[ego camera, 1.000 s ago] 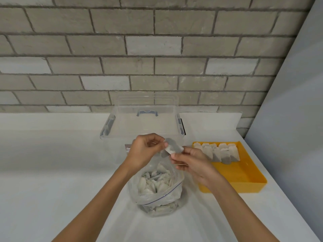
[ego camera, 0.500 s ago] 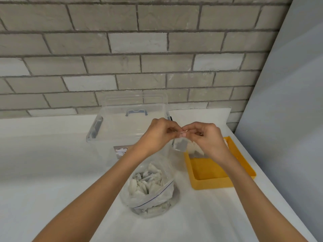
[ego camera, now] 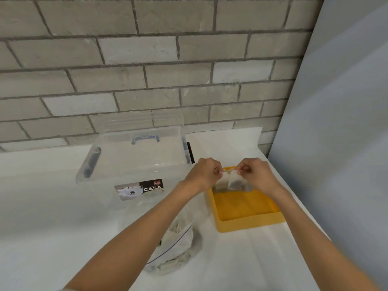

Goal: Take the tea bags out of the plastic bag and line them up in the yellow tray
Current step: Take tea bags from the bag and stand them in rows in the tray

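Note:
Both hands hover over the far end of the yellow tray [ego camera: 249, 222] at the right of the white table. My left hand [ego camera: 204, 174] pinches the top of one tea bag [ego camera: 222, 182]. My right hand [ego camera: 257, 175] pinches a second tea bag [ego camera: 236, 181] right beside it. The two bags hang side by side above the tray, touching or nearly so. The tea bags lined up at the tray's far end are mostly hidden behind my hands. The clear plastic bag [ego camera: 178, 246] with several tea bags stands on the table under my left forearm.
A clear storage box [ego camera: 134, 164] with a "CASA" label and blue handle stands behind the plastic bag, left of the tray. A brick wall runs along the back. A grey panel [ego camera: 336, 143] borders the table's right edge close to the tray.
Both hands moved right from above the plastic bag to over the tray's far end. The bags they pinched together have come apart, one in each hand. The camera turned right and down.

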